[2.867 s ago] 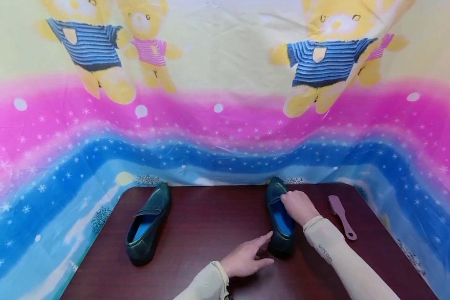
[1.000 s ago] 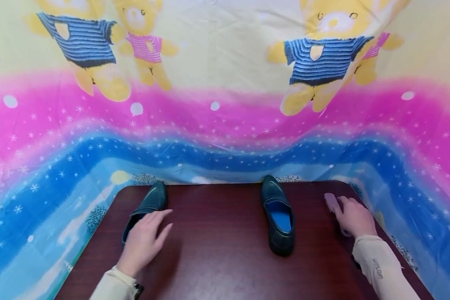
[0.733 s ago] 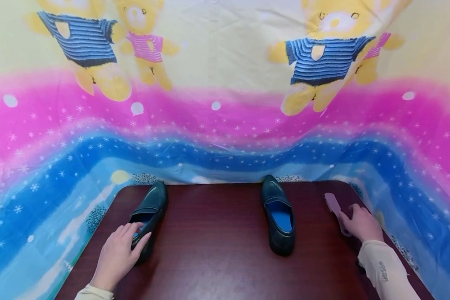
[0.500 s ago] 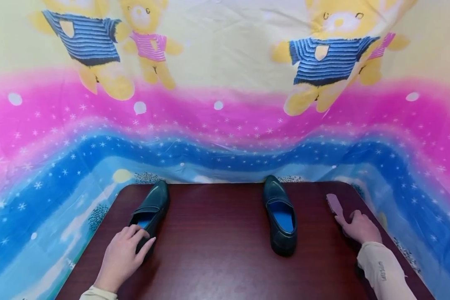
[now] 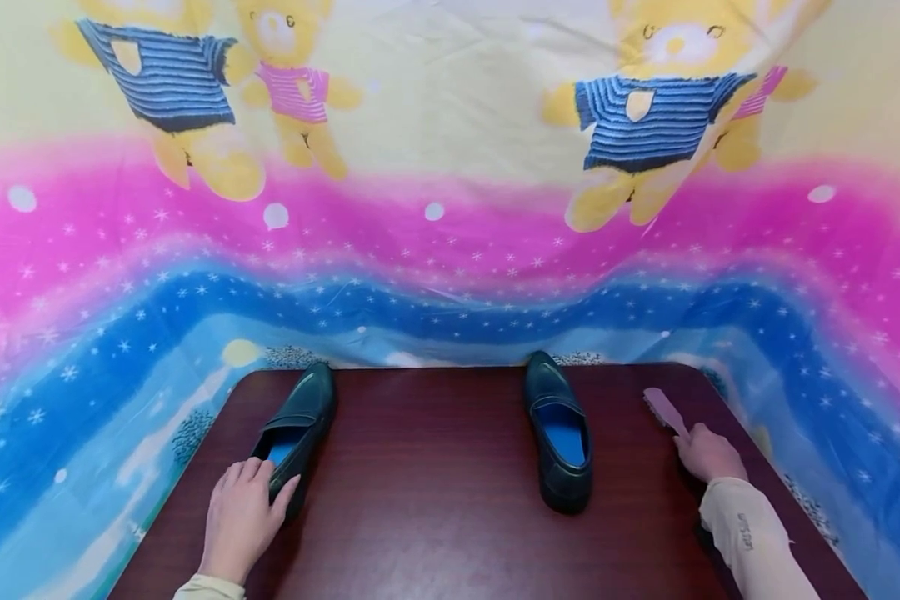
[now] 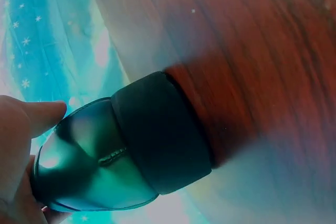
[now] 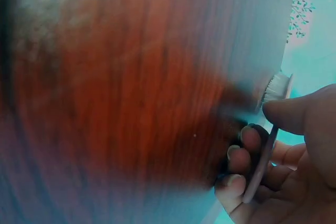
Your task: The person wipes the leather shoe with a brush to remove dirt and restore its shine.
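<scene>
A dark green loafer (image 5: 305,408) with a blue insole lies at the table's left side, toe away from me. My left hand (image 5: 242,517) grips it at the heel. The left wrist view shows the heel (image 6: 100,161) between thumb and fingers, the fingertips mostly hidden behind it. At the right, my right hand (image 5: 711,452) holds a pink brush (image 5: 663,408) by its handle, head pointing away. Seen from the right wrist, the fingers wrap the handle and the thumb presses near the pale bristles (image 7: 275,86). The matching right loafer (image 5: 558,433) stands untouched between the hands.
Everything rests on a dark reddish-brown table (image 5: 427,500) with rounded far corners. A cloth backdrop (image 5: 435,275) with printed bears and snowflakes rises behind and along both sides. Both loafers' toes reach the far table edge.
Both hands have left the right loafer. The left hand has moved left onto the other loafer's heel; the right hand has taken hold of the brush and shifted it slightly left.
</scene>
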Demonstrator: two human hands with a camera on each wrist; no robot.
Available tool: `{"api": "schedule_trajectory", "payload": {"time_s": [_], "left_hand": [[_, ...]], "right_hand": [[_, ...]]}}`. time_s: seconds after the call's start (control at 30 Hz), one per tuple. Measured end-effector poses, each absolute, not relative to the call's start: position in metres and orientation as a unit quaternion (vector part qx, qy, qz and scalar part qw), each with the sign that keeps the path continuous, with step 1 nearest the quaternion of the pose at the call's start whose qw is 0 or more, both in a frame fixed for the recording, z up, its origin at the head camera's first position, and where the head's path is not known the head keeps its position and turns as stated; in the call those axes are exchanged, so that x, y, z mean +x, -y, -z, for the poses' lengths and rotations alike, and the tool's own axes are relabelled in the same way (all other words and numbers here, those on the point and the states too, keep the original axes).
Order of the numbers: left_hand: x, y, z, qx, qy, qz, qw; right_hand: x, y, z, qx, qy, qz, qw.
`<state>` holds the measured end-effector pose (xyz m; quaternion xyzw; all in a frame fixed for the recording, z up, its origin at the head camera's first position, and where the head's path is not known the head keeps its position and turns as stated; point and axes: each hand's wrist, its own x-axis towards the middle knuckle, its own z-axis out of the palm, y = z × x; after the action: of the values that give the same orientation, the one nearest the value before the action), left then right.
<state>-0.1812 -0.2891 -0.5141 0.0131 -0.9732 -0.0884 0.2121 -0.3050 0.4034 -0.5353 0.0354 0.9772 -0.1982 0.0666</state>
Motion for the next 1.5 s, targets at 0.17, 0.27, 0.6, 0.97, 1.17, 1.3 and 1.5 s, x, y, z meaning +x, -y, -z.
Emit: {"api": "schedule_trajectory", "payload": {"time_s": [0.17, 0.27, 0.6, 0.97, 1.17, 1.3, 1.5], "left_hand": [[-0.185, 0.29, 0.515, 0.001, 0.973, 0.122, 0.195], [-0.187, 0.292, 0.517, -0.022, 0.966, 0.128, 0.223], [-0.195, 0.303, 0.529, -0.112, 0.926, 0.168, 0.32], [-0.212, 0.297, 0.529, -0.267, 0.9, 0.26, 0.226], [-0.221, 0.29, 0.528, -0.291, 0.905, 0.259, 0.173], [-0.219, 0.291, 0.528, -0.229, 0.924, 0.266, 0.151], [-0.215, 0.288, 0.534, -0.101, 0.913, 0.39, 0.061]], "right_hand": [[-0.307, -0.404, 0.537, 0.033, -0.978, 0.193, 0.073], [-0.308, -0.405, 0.539, 0.027, -0.979, 0.19, 0.069], [-0.298, -0.393, 0.524, 0.013, -0.97, 0.242, 0.018], [-0.285, -0.318, 0.474, -0.074, -0.961, 0.258, -0.071], [-0.271, -0.275, 0.447, -0.114, -0.95, 0.268, -0.109], [-0.266, -0.258, 0.442, -0.129, -0.947, 0.269, -0.116], [-0.265, -0.244, 0.446, -0.143, -0.946, 0.266, -0.12]]}}
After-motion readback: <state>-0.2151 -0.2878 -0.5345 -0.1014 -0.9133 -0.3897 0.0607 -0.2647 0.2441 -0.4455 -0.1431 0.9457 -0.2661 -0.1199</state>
